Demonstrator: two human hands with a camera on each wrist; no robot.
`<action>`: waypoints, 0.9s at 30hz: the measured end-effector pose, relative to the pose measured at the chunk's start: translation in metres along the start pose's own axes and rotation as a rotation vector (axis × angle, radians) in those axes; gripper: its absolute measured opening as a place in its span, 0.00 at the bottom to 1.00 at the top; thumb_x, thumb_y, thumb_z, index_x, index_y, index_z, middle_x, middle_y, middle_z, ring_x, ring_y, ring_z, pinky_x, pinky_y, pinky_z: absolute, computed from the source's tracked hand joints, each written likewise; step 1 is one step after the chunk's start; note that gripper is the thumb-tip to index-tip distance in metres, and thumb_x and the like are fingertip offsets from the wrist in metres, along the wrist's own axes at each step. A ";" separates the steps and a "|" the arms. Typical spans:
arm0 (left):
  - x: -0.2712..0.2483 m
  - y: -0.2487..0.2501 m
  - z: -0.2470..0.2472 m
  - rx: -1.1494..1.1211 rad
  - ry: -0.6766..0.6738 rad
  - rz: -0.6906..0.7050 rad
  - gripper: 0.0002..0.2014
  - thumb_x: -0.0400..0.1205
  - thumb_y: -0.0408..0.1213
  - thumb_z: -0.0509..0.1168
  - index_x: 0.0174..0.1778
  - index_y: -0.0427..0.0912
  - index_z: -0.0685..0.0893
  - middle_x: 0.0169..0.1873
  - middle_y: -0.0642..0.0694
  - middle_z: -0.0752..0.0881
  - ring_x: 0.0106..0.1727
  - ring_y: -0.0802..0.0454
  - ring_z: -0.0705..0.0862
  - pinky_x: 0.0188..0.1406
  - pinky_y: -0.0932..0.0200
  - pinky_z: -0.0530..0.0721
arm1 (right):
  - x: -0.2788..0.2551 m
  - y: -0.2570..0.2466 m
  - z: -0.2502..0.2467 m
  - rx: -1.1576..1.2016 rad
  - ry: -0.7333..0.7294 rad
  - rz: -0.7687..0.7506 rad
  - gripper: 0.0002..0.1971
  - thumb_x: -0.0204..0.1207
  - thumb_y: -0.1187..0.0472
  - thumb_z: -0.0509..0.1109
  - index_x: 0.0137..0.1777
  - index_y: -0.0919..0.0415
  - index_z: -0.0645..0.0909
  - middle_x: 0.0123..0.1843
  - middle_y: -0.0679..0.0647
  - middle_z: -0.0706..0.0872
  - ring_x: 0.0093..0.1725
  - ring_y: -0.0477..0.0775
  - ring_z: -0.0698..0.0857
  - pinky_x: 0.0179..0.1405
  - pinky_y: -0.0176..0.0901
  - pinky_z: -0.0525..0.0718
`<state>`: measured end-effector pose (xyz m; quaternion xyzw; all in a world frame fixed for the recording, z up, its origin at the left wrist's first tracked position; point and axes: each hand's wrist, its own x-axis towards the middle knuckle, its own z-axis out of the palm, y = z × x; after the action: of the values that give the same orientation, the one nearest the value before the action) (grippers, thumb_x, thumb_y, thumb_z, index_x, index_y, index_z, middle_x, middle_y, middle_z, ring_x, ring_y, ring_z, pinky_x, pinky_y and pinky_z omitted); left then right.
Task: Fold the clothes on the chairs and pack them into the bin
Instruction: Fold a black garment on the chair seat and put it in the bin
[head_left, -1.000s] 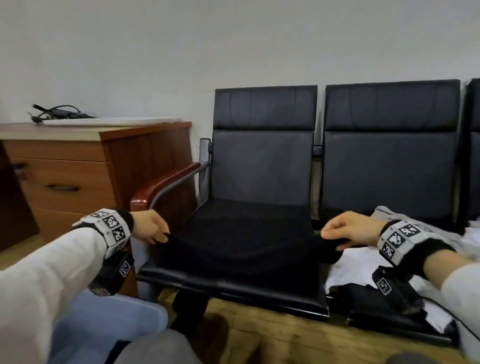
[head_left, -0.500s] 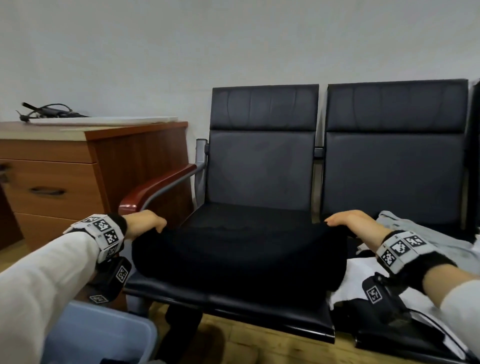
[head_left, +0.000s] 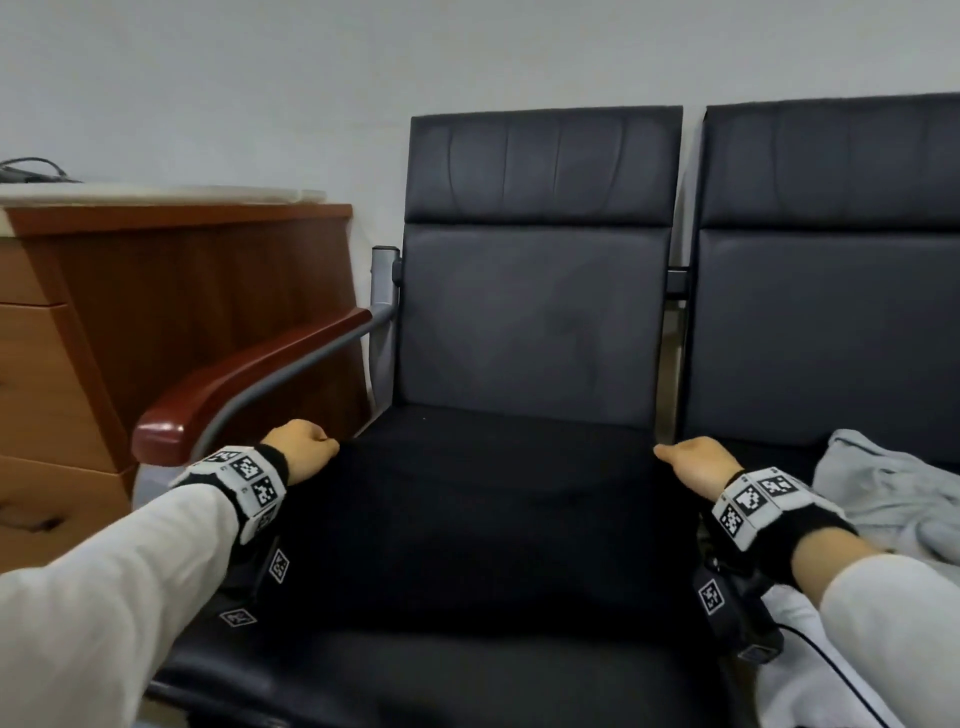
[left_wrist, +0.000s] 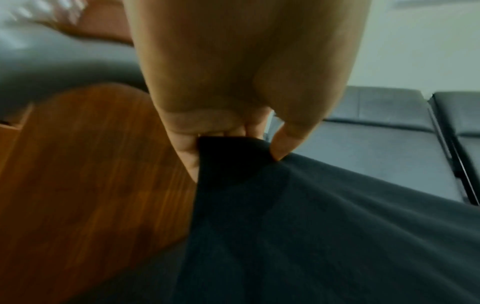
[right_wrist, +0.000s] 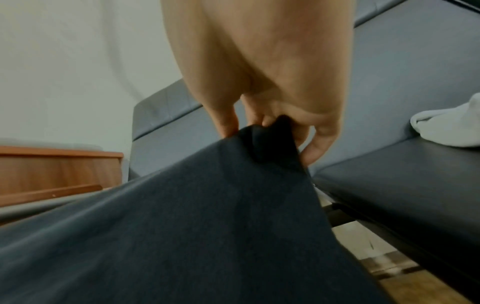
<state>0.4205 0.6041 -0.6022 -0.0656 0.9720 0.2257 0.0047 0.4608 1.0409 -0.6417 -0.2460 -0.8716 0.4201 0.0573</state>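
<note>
We hold the black garment (head_left: 483, 530) stretched over the left chair seat (head_left: 441, 675): left hand (head_left: 301, 452) pinches its 9 o'clock corner, right hand (head_left: 696, 465) its 3 o'clock corner. Risk (our judgement): thin pinches slipping, so the fold lands crooked.

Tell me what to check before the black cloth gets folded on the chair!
1. Left hand grips a corner of the black cloth: ok, the fingers pinch it.
2. Right hand grips the other corner: ok, seen in the right wrist view.
3. Cloth stretched flat between the hands: ok, it spans the chair seat.
4. Grey garment on the next seat is out of the way: ok, it lies apart from the cloth.
5. Bin ready nearby: cannot tell, it is out of view.
</note>
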 end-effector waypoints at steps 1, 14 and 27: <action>0.004 -0.001 0.009 0.078 -0.032 0.006 0.14 0.83 0.42 0.63 0.60 0.40 0.83 0.59 0.40 0.84 0.62 0.43 0.82 0.58 0.59 0.77 | 0.002 0.004 0.005 -0.049 -0.033 0.009 0.22 0.79 0.46 0.67 0.37 0.67 0.83 0.39 0.61 0.86 0.44 0.63 0.85 0.54 0.50 0.82; -0.022 0.034 0.032 0.074 0.026 0.186 0.13 0.79 0.37 0.65 0.59 0.45 0.83 0.63 0.43 0.82 0.64 0.44 0.81 0.63 0.57 0.77 | -0.048 0.048 0.011 -0.172 -0.127 0.240 0.23 0.67 0.52 0.81 0.50 0.68 0.78 0.45 0.63 0.88 0.43 0.62 0.88 0.46 0.53 0.88; -0.083 0.087 0.109 -0.470 -0.173 0.077 0.11 0.78 0.33 0.65 0.55 0.47 0.84 0.51 0.45 0.86 0.44 0.49 0.87 0.46 0.55 0.88 | -0.087 0.029 0.005 0.323 -0.192 0.179 0.15 0.73 0.63 0.74 0.56 0.72 0.84 0.47 0.63 0.89 0.43 0.60 0.88 0.50 0.50 0.87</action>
<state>0.4891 0.7400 -0.6585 -0.0085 0.8906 0.4501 0.0641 0.5460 1.0115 -0.6575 -0.2689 -0.7692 0.5792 -0.0249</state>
